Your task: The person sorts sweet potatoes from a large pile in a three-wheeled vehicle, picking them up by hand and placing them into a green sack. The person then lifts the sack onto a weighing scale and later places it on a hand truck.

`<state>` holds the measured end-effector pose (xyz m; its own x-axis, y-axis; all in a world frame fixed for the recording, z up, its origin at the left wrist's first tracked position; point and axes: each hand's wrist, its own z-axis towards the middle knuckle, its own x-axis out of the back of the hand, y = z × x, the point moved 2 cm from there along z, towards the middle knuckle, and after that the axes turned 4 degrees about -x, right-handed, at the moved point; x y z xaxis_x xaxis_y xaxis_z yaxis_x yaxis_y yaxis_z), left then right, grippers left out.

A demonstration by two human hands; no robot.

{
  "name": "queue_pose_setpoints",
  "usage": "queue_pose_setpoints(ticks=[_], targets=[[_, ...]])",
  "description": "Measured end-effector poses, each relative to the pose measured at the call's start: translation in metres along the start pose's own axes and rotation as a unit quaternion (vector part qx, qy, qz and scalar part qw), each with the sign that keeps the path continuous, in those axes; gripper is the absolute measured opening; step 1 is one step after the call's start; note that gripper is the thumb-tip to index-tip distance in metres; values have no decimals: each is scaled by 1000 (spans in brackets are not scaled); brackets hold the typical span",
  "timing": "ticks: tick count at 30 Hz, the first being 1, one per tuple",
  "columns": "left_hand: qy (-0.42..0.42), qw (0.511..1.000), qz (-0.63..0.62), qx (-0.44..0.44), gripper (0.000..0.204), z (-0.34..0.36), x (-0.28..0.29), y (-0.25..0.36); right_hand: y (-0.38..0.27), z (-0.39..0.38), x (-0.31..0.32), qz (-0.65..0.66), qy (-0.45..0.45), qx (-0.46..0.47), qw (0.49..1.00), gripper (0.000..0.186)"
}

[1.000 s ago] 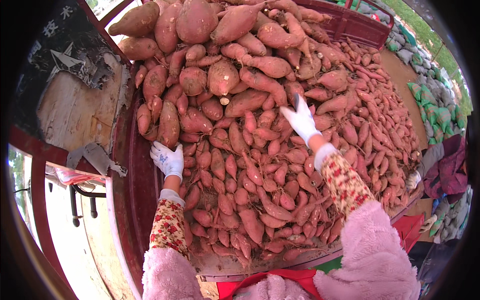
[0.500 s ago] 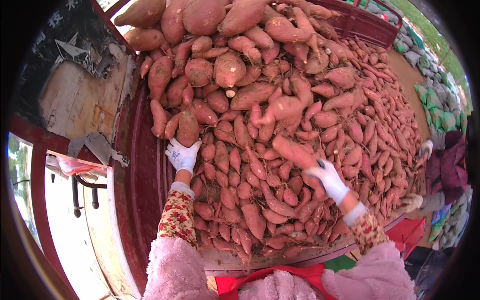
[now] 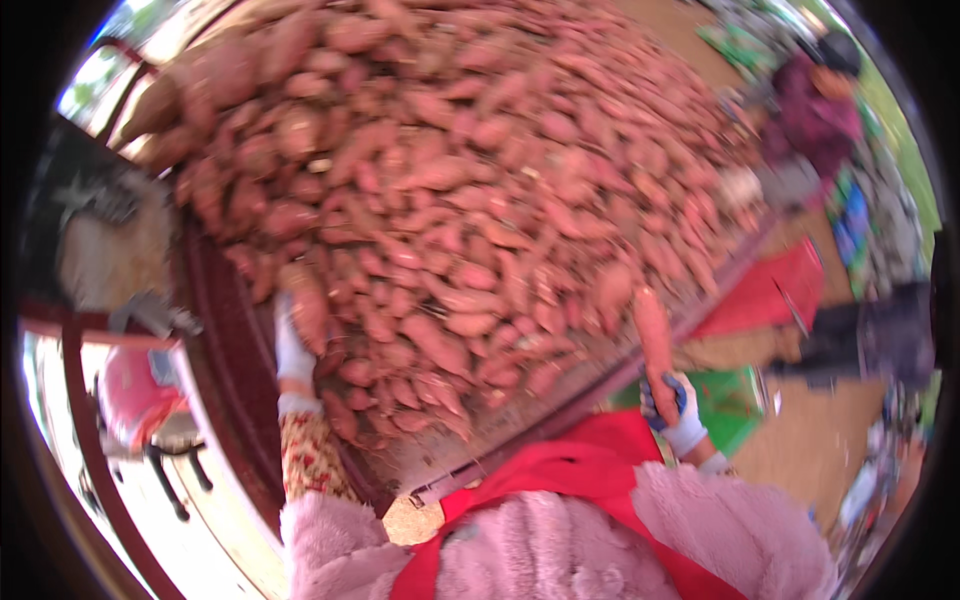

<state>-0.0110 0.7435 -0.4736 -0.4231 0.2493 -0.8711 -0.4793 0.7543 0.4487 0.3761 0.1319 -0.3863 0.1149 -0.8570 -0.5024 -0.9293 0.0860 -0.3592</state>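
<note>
A large heap of reddish sweet potatoes (image 3: pixel 440 230) covers the truck bed in front of me. My left hand (image 3: pixel 292 352), in a white glove, is closed on a thick sweet potato (image 3: pixel 306 308) at the heap's left side, close to the bed's side wall; its fingers are partly hidden. My right hand (image 3: pixel 682 418), in a white and blue glove, grips one end of a long sweet potato (image 3: pixel 654 335). That one points up and away, just past the bed's near edge, above a green container (image 3: pixel 735 410).
The dark red side wall (image 3: pixel 225 370) runs along the left, and the bed's edge (image 3: pixel 560 425) crosses in front of me. A red sheet-like thing (image 3: pixel 765 290) lies to the right. Another person (image 3: pixel 815 115) works at the heap's far right, near filled sacks (image 3: pixel 885 250).
My view has swung to the right. My right hand has come back from over the heap to beyond the bed's edge, carrying the long sweet potato. The left hand keeps its hold.
</note>
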Motion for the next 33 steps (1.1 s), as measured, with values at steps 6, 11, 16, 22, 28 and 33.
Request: queue_pose_setpoints(ticks=[6, 11, 16, 22, 28, 33], targets=[[204, 965, 138, -86, 53, -95, -101, -92, 44, -103, 155, 100, 161, 190, 963, 30], [102, 984, 103, 103, 68, -149, -188, -208, 51, -108, 237, 123, 302, 211, 921, 28], [19, 950, 207, 234, 57, -151, -272, -316, 79, -123, 158, -404, 324, 258, 815, 72], [-336, 794, 386, 327, 77, -182, -365, -392, 124, -83, 81, 209, -81, 257, 940, 68], [-230, 833, 425, 270, 51, -164, -324, -338, 82, -103, 264, -7, 188, 466, 865, 49], [-10, 892, 415, 180, 40, -147, -257, -290, 11, -97, 191, 296, 28, 118, 947, 70]])
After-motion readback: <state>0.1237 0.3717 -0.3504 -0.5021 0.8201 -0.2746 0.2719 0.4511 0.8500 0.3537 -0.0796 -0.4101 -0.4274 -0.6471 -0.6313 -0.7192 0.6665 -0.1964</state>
